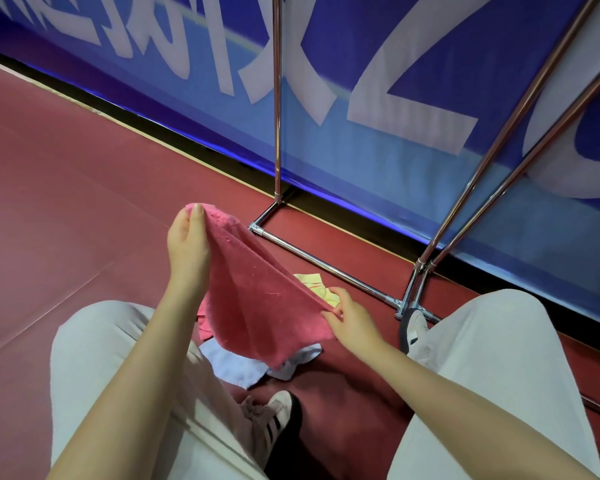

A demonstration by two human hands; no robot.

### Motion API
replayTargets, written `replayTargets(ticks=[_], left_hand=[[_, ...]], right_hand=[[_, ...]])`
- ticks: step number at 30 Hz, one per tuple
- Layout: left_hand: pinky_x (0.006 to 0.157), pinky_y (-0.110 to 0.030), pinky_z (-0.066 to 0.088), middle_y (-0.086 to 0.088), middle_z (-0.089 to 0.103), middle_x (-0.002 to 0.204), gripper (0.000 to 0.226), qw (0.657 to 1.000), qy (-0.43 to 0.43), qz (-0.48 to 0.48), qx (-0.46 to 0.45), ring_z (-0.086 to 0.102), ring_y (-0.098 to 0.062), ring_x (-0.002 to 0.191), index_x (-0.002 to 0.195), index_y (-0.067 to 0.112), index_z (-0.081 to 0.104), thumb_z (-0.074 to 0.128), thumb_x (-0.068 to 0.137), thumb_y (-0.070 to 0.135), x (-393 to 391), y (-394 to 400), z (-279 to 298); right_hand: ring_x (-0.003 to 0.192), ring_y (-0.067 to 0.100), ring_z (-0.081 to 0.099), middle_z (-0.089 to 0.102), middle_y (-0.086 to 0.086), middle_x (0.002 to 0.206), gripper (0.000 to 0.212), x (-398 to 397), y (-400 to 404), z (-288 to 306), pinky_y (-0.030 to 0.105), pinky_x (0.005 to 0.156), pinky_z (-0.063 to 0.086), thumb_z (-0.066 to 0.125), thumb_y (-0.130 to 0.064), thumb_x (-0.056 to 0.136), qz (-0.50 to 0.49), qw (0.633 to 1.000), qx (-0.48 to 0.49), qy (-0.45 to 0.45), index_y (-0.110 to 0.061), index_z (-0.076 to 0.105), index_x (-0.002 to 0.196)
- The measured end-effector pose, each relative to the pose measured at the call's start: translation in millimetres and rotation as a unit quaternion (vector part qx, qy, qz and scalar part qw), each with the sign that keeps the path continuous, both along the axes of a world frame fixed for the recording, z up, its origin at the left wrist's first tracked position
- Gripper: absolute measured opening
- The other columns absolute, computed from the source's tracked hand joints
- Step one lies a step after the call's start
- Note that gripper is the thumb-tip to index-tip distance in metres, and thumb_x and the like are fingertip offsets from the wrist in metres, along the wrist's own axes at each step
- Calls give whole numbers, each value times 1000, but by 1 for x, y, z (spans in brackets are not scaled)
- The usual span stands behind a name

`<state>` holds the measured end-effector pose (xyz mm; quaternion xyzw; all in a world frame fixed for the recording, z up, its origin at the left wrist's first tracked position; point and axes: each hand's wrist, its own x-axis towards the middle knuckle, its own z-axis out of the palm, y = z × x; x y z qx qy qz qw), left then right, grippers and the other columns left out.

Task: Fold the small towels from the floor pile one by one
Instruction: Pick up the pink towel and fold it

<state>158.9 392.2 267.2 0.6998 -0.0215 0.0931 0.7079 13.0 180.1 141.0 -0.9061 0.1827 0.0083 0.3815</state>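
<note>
Nearest: pale trousers [125, 358] and a striped shoe [274, 415] on the red floor [49, 202]. Right hand [352, 318], lower, pinches one corner of the pink towel [253, 292] between thumb and curled fingers. Left hand [187, 240], raised, pinches the opposite corner; the towel hangs stretched between them, clear of the floor. Beneath lie a blue towel [236, 365], a yellow towel [314, 284] and another pink one, partly hidden. Beyond: chrome rack [326, 268], then blue banner [378, 161].

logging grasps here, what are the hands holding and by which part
Both hands hold the pink towel: the left hand pinches one upper corner, the right hand pinches the opposite corner, its top edge stretched between them.
</note>
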Motion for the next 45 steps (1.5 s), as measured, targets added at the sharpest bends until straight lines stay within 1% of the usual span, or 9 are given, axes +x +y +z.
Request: replayTargets(ticks=[9, 12, 16, 21, 25, 31, 34, 39, 45], left_hand=[[70, -9, 37, 13, 56, 80, 21, 958, -169, -74, 220, 48, 0, 73, 90, 14, 58, 41, 101, 10, -10, -2, 9], [65, -23, 30, 4, 54, 78, 20, 924, -225, -95, 293, 44, -6, 70, 91, 8, 56, 41, 99, 16, -10, -1, 7], [64, -27, 29, 1, 55, 79, 24, 907, -239, -108, 330, 45, -13, 71, 94, 5, 57, 39, 98, 21, -7, -3, 2], [62, -25, 25, 3, 50, 72, 18, 935, -190, -96, 284, 39, -7, 66, 88, 10, 52, 40, 100, 17, -6, -10, -2], [62, -30, 26, 4, 47, 69, 22, 965, -70, -42, 250, 41, -13, 71, 86, 7, 50, 38, 103, 15, 5, -14, -13], [91, -33, 39, -19, 61, 120, 35, 977, 94, 16, 191, 54, -31, 114, 118, -2, 58, 36, 103, 19, 22, -20, -42], [93, -33, 39, -18, 60, 122, 35, 978, 116, 2, 176, 53, -31, 116, 119, 0, 58, 35, 103, 21, 16, -32, -46], [91, -44, 45, -23, 59, 116, 32, 980, 161, 20, 118, 51, -26, 96, 108, 5, 59, 35, 101, 25, 14, -40, -49], [81, -28, 34, -7, 54, 101, 30, 984, 98, 20, 149, 46, -17, 94, 106, 4, 57, 34, 103, 23, 13, -57, -48]], right_hand=[[65, 13, 52, 53, -8, 64, 11, 8, -23, 12, 17, 56, 35, 70, -19, 83, -100, 995, 11, -1, -17, 60, 79], [69, 16, 51, 54, -3, 71, 11, 7, -34, 15, 26, 57, 35, 69, -16, 83, -125, 992, -10, -29, -16, 61, 76], [96, 19, 45, 50, 2, 93, 8, 7, -54, 14, 31, 80, 40, 64, -21, 88, -136, 983, -126, -14, -14, 65, 85], [86, 24, 54, 57, 3, 87, 4, 7, -66, 15, 30, 69, 37, 58, -18, 92, -110, 990, -61, 71, -17, 54, 90], [82, 19, 52, 62, 10, 89, 12, 9, -74, 36, 24, 65, 31, 56, -7, 91, -185, 980, 28, -64, -3, 65, 98], [86, 14, 54, 62, 4, 89, 14, 4, -90, 64, 16, 70, 38, 61, -8, 89, -192, 967, 97, -135, -2, 70, 98], [84, 15, 58, 64, 1, 85, 13, 0, -96, 64, 23, 76, 46, 61, -14, 90, -274, 921, 210, -182, -9, 69, 98], [83, 14, 59, 65, 0, 84, 12, -6, -96, 65, 24, 75, 46, 62, -14, 89, -275, 917, 216, -191, -11, 70, 98], [80, 9, 62, 67, -6, 81, 11, -10, -101, 74, 27, 83, 49, 63, -13, 89, -330, 866, 279, -251, -23, 68, 86]])
